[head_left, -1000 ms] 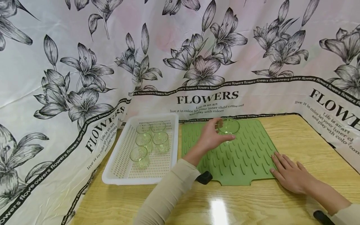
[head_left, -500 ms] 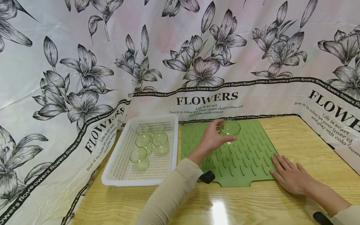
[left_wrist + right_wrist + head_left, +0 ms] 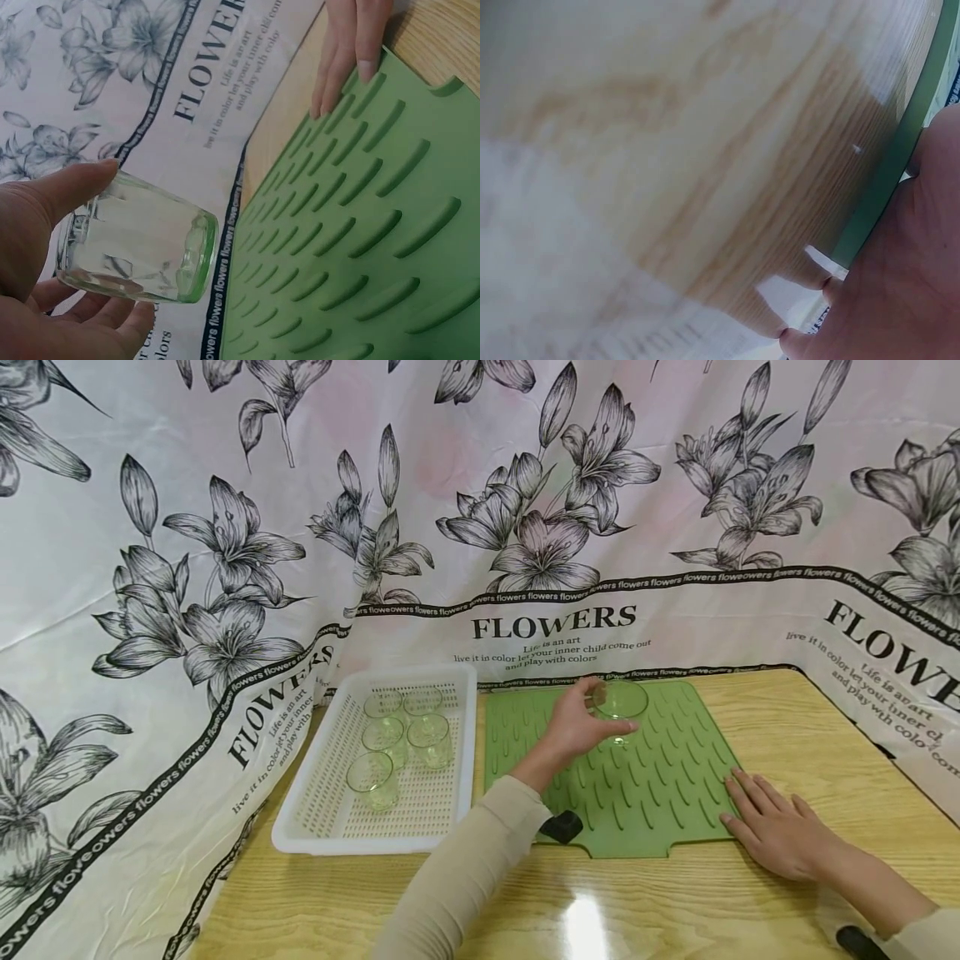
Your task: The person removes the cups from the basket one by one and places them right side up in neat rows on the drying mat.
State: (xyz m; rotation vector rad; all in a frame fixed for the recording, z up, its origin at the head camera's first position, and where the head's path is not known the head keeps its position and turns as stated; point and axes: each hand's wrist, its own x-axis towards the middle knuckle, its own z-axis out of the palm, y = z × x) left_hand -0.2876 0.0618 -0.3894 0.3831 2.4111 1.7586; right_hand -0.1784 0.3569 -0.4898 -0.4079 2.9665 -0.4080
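Observation:
Above the far part of a green ridged mat (image 3: 645, 789), my left hand (image 3: 572, 727) grips a clear drinking glass (image 3: 622, 703). In the left wrist view the thumb lies on one side of the glass (image 3: 146, 240) and the fingers curl round the other. Its thick, greenish base points away from the palm, over the mat. My right hand (image 3: 780, 828) rests palm down at the right edge of the mat, fingertips on that edge and the palm on the wooden table. The right wrist view shows part of this hand (image 3: 907, 277) beside the green edge.
A white perforated basket (image 3: 352, 844) stands left of the mat, with several similar glasses (image 3: 372, 781) upright inside it. Behind the table hangs a floral-printed cloth (image 3: 525, 460), which also runs along the left and right sides. Light glares on the table (image 3: 675, 910) in front.
My left hand has shifted slightly to the right over the mat with the glass in its grip. The right hand and the glasses in the basket stay where they were.

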